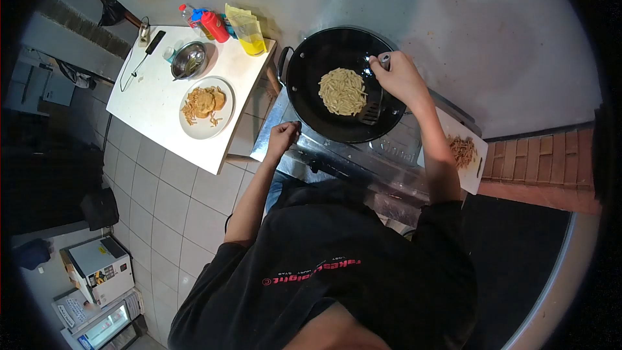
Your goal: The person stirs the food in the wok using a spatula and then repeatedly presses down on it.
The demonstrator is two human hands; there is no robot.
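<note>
My right hand (402, 79) is closed round the handle of a slotted spatula (370, 113), above the right side of a black wok (314, 113). The spatula's blade rests at the right edge of a round, flat cake of pale yellow strips (341, 91) in the wok. My left hand (284, 137) is closed near the front left of the metal stove (311, 149), below the wok and apart from its side handle (282, 65). Whatever its fingers hold, if anything, is hidden.
To the left, a white table (146, 113) bears a plate (194, 131) of fried food, a metal bowl (189, 59), a red squeeze bottle (214, 26) and a yellow pouch (251, 39). On the right, a white cutting board (472, 178) carries brown chopped pieces (461, 151).
</note>
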